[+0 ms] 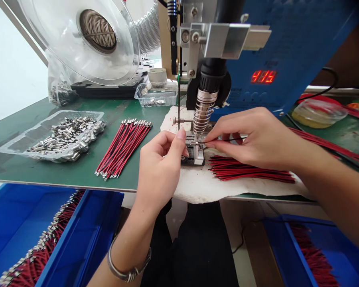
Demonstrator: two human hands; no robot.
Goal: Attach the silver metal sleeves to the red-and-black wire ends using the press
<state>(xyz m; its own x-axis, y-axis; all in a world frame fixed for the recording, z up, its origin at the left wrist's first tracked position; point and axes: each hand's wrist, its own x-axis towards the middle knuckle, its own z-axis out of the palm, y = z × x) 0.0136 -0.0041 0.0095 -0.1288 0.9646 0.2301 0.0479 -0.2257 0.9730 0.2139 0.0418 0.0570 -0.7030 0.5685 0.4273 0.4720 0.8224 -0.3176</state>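
Under the soldering machine's tip (198,133), both my hands meet at a small metal jig (198,156). My right hand (251,137) is closed, pinching a thin dark wire (202,142) between thumb and forefinger at the jig. A small silvery connector (194,143) lies at the wire's end, just below the tip. My left hand (163,161) is closed at the left side of the jig, thumb against curled fingers; whatever is between them is hidden. Below my right hand lies a bundle of red and black wires (248,169) on a white cloth (197,185).
Left on the green table are wires with metal ends (124,147) and a clear tray (13,148) of metal connectors. A clear solder-fume hood (56,36) stands behind. The blue machine (287,48) shows red digits. Blue bins (86,235) of wires sit below the table edge.
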